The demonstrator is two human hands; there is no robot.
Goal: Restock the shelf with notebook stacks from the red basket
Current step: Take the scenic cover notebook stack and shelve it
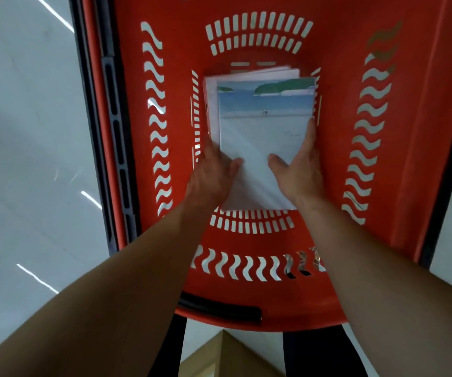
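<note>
Two hands are on it: my left hand and right hand grip the near end of the notebook stack deep inside the red basket, thumbs flat on the top cover and fingers curled along its side edges. The stack looks fairly heavy, with a slick, bendy cover, so I judge it wants squeezing at mid-length with fingers right underneath. Farther off, the lower notebooks splay out of line toward the far wall and may slide loose.
</note>
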